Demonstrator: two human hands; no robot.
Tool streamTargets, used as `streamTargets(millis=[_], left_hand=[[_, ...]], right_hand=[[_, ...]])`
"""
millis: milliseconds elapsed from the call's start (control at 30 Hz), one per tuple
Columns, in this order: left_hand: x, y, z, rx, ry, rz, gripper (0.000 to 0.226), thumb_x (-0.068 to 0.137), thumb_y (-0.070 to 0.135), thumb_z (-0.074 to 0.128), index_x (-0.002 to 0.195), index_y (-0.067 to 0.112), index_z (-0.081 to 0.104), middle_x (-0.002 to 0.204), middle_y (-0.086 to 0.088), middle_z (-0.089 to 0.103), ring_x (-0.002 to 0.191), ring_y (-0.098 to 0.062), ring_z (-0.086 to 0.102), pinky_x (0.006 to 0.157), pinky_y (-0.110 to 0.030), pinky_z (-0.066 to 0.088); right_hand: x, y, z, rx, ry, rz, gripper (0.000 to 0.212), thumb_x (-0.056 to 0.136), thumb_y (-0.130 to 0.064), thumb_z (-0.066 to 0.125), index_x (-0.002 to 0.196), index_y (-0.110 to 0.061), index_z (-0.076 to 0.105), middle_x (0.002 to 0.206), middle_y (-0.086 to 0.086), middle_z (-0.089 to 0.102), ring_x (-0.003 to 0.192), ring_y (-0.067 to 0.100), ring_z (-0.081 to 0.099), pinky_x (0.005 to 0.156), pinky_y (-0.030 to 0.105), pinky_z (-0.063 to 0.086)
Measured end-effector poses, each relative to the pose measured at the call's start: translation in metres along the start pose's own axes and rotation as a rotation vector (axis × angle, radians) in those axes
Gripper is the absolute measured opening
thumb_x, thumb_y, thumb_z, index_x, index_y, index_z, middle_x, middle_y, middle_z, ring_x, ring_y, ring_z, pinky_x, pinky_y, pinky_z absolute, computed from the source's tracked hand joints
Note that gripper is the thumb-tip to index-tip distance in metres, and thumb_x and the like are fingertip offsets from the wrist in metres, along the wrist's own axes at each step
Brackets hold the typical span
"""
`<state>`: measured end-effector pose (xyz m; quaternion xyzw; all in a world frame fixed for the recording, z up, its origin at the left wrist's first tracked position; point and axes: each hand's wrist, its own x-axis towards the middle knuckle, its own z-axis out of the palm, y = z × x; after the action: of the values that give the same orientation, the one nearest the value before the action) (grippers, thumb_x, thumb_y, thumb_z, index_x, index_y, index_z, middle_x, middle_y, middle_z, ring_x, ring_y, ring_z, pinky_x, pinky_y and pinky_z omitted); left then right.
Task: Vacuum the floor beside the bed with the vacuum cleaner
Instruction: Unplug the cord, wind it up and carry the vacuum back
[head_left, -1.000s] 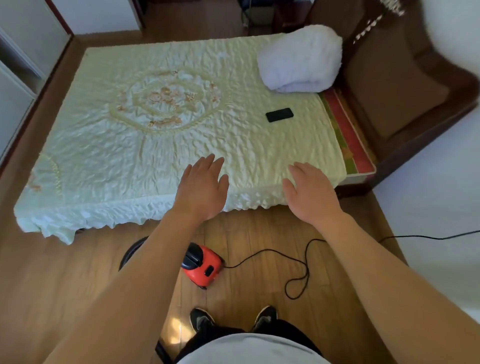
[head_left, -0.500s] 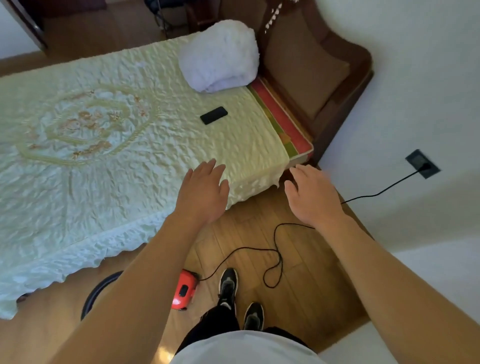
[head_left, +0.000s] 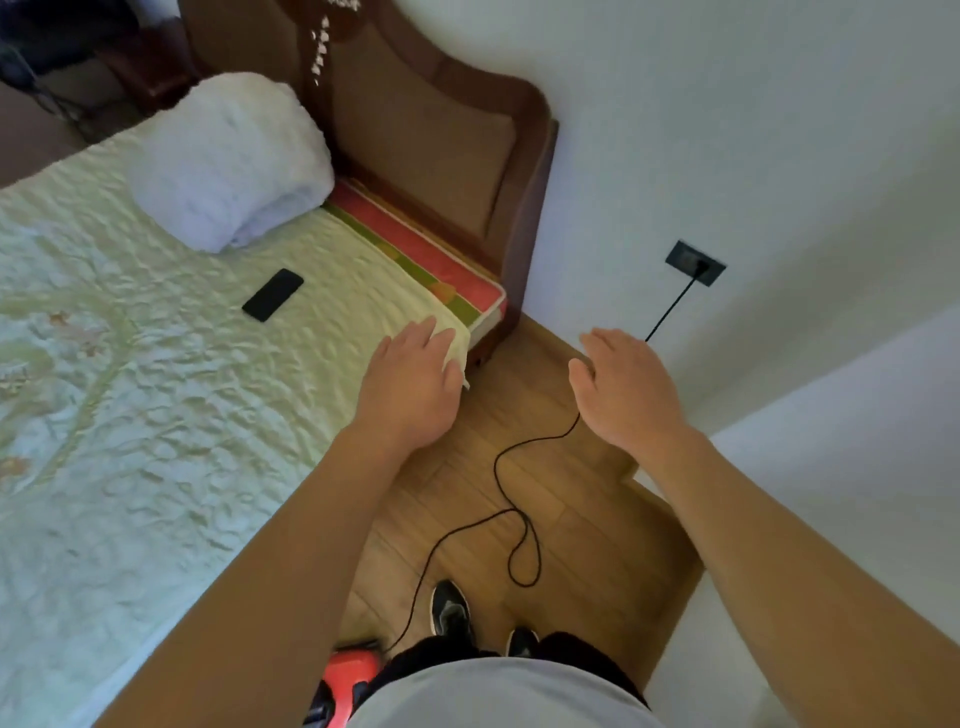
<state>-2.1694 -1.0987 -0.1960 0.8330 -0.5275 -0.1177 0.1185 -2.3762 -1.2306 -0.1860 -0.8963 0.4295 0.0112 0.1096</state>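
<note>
Wooden floor (head_left: 582, 525) runs between bed (head_left: 156, 415) and wall. Nearest, the red vacuum (head_left: 348, 670) sits by the shoes (partly hidden). Its cord (head_left: 511, 525) loops to the socket (head_left: 695, 263). Left hand (head_left: 410, 387) and right hand (head_left: 626, 392) hover apart, fingers spread, holding nothing.

I count two hands in view: left hand (head_left: 410, 387) and right hand (head_left: 623, 389), both empty, fingers spread. One bed (head_left: 156, 415). One white folded blanket (head_left: 228, 156) and one black phone (head_left: 272, 294) on it. One red vacuum cleaner (head_left: 348, 675), partly hidden. One black cord (head_left: 498, 467). One wall socket (head_left: 695, 263). Two shoes (head_left: 451, 608).
</note>
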Motion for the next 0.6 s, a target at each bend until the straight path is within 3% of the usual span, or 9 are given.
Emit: streamTargets(millis=[367,600], left_hand=[[0.088,0.059,0.018,0.028,-0.072,0.276,0.051,0.107,0.038,0.030,0.154,0.022,0.039,0.162,-0.002,0.034,0.151,-0.022,0.027,0.124,-0.044,0.023],[0.136,0.109,0.036,0.058,-0.083,0.377,0.049,0.105,0.037,0.034,0.147,0.017,0.047,0.153,-0.005,0.047,0.141,-0.023,0.038,0.121,-0.044,0.023]], right_hand=[[0.001,0.059,-0.007,0.040,0.082,0.303,0.049,0.108,-0.034,0.033,0.147,-0.008,0.048,0.150,0.012,0.051,0.139,0.029,0.044,0.118,0.042,0.029],[0.016,0.116,-0.009,0.083,0.087,0.404,0.051,0.109,-0.036,0.031,0.152,-0.010,0.043,0.156,0.010,0.045,0.145,0.027,0.038,0.122,0.041,0.024]])
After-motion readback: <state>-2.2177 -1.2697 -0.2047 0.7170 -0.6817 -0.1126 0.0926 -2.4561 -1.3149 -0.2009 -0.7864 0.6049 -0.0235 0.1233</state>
